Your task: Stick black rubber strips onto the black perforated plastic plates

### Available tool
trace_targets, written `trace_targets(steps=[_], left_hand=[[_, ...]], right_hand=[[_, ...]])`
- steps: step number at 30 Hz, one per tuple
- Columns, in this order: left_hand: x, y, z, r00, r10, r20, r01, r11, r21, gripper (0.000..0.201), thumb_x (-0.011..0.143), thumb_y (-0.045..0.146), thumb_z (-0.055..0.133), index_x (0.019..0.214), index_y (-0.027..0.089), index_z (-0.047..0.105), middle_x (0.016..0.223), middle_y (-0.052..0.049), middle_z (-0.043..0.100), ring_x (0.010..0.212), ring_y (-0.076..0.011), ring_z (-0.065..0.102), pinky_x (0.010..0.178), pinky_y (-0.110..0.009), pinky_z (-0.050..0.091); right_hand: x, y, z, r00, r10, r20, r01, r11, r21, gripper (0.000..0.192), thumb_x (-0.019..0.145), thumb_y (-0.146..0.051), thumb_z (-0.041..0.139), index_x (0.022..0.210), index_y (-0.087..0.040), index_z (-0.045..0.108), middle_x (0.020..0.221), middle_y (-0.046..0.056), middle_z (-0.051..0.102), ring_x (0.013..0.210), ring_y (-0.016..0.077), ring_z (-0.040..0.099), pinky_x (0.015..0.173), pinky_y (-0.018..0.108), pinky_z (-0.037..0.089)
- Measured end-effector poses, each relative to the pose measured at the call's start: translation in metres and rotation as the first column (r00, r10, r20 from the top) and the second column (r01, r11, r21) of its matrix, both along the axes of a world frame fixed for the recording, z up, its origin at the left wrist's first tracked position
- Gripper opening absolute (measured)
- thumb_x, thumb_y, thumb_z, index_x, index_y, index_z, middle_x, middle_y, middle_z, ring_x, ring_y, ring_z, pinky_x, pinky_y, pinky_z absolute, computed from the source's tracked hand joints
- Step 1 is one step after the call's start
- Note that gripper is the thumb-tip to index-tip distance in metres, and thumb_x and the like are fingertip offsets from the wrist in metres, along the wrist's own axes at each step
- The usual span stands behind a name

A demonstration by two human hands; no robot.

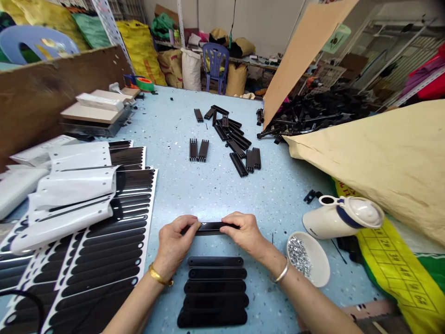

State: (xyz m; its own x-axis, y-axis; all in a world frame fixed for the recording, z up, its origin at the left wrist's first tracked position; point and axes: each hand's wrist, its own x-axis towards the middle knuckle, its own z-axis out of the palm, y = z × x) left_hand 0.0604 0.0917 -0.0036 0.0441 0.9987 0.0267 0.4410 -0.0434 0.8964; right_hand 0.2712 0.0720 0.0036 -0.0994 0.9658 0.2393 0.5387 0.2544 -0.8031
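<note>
Between my two hands is a glossy black strip (pixel 212 226), held level above the blue speckled table (pixel 170 185). My left hand (pixel 177 241) pinches its left end with thumb and fingers. At the opposite end, my right hand (pixel 243 232) grips it the same way. Just below, several flat black strips with rounded ends (pixel 215 287) lie in a neat column. Sheets of black stickers (pixel 107 232) with white backing spread to the left of my left arm. A white bowl (pixel 321 260) of small silvery metal pieces (pixel 299 255) stands right of my right hand.
Several black slotted bars (pixel 232 134) lie in a loose pile farther back. A white lidded mug (pixel 333 218) stands at the right, near brown paper (pixel 375 144) and a heap of black parts (pixel 320 111). Boxes (pixel 97 109) line the left edge.
</note>
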Motion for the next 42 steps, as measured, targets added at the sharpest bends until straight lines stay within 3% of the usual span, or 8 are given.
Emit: trace_targets(steps=[10, 19, 22, 26, 32, 36, 39, 42], left_hand=[[0.0, -0.002, -0.005, 1.0, 0.009, -0.029, -0.008, 0.999, 0.035, 0.019, 0.078, 0.039, 0.063, 0.078, 0.023, 0.073, 0.085, -0.002, 0.076, 0.081, -0.0202, 0.07, 0.079, -0.032, 0.054], [0.002, -0.003, 0.001, 0.998, 0.006, -0.067, -0.005, 1.0, 0.022, 0.021, 0.079, 0.041, 0.061, 0.078, 0.023, 0.073, 0.084, -0.001, 0.076, 0.081, -0.0207, 0.07, 0.08, -0.032, 0.054], [0.002, -0.003, 0.002, 0.997, 0.002, -0.078, 0.0, 1.0, 0.02, 0.023, 0.079, 0.042, 0.06, 0.079, 0.022, 0.073, 0.085, -0.002, 0.077, 0.082, -0.0209, 0.07, 0.08, -0.031, 0.053], [0.0, -0.002, 0.004, 0.994, -0.023, -0.103, 0.026, 0.999, 0.02, 0.026, 0.08, 0.044, 0.058, 0.079, 0.022, 0.072, 0.084, -0.002, 0.076, 0.081, -0.0209, 0.07, 0.078, -0.03, 0.053], [-0.001, 0.001, 0.01, 0.976, -0.074, -0.203, 0.088, 0.994, 0.063, 0.032, 0.084, 0.045, 0.052, 0.086, 0.019, 0.072, 0.084, -0.005, 0.076, 0.079, -0.0215, 0.071, 0.075, -0.03, 0.052], [0.015, 0.007, 0.015, 0.929, -0.146, -0.34, 0.198, 0.973, 0.122, 0.038, 0.085, 0.046, 0.053, 0.1, 0.017, 0.072, 0.093, -0.01, 0.076, 0.085, -0.0251, 0.068, 0.08, -0.035, 0.047], [0.032, 0.011, 0.02, 0.844, -0.281, -0.457, 0.363, 0.926, 0.103, 0.032, 0.082, 0.049, 0.059, 0.081, 0.02, 0.075, 0.076, -0.008, 0.073, 0.075, -0.0245, 0.065, 0.072, -0.034, 0.043], [0.04, 0.012, 0.022, 0.757, -0.372, -0.537, 0.475, 0.878, 0.062, 0.038, 0.085, 0.048, 0.058, 0.061, 0.02, 0.071, 0.065, -0.006, 0.067, 0.068, -0.022, 0.062, 0.066, -0.032, 0.039]], right_hand=[[0.004, -0.004, -0.002, 0.996, 0.018, -0.088, -0.02, 1.0, -0.015, 0.02, 0.073, -0.01, 0.074, 0.091, -0.018, 0.077, 0.086, 0.008, 0.076, 0.08, 0.0202, 0.072, 0.076, 0.031, 0.058], [0.004, -0.007, -0.007, 0.994, 0.007, -0.111, -0.008, 1.0, -0.012, 0.019, 0.077, -0.014, 0.066, 0.091, -0.02, 0.077, 0.09, 0.007, 0.076, 0.085, 0.0204, 0.071, 0.08, 0.034, 0.057], [0.011, -0.007, -0.004, 0.991, -0.054, -0.121, 0.052, 0.998, -0.021, 0.02, 0.082, -0.016, 0.059, 0.092, -0.019, 0.076, 0.089, 0.007, 0.077, 0.083, 0.0195, 0.072, 0.079, 0.032, 0.057], [0.027, -0.011, -0.003, 0.96, -0.254, -0.119, 0.251, 0.967, -0.036, 0.028, 0.091, -0.023, 0.048, 0.105, -0.015, 0.071, 0.098, 0.011, 0.075, 0.088, 0.0207, 0.071, 0.079, 0.033, 0.056], [0.028, -0.018, -0.01, 0.952, -0.299, -0.065, 0.291, 0.951, -0.106, 0.024, 0.087, -0.026, 0.054, 0.079, -0.016, 0.073, 0.061, 0.004, 0.069, 0.058, 0.0172, 0.064, 0.056, 0.026, 0.05], [0.013, -0.016, -0.013, 0.95, -0.306, -0.056, 0.296, 0.944, -0.143, 0.026, 0.086, -0.033, 0.058, 0.071, -0.016, 0.072, 0.056, 0.002, 0.064, 0.052, 0.0149, 0.058, 0.051, 0.025, 0.044], [0.004, -0.019, -0.013, 0.952, -0.301, -0.058, 0.291, 0.946, -0.145, 0.019, 0.077, -0.032, 0.068, 0.066, -0.016, 0.07, 0.061, 0.002, 0.063, 0.055, 0.0147, 0.056, 0.054, 0.026, 0.043], [0.001, -0.027, -0.013, 0.955, -0.284, -0.081, 0.269, 0.951, -0.154, 0.025, 0.078, -0.033, 0.066, 0.058, -0.018, 0.065, 0.06, 0.002, 0.06, 0.06, 0.0152, 0.056, 0.059, 0.027, 0.045]])
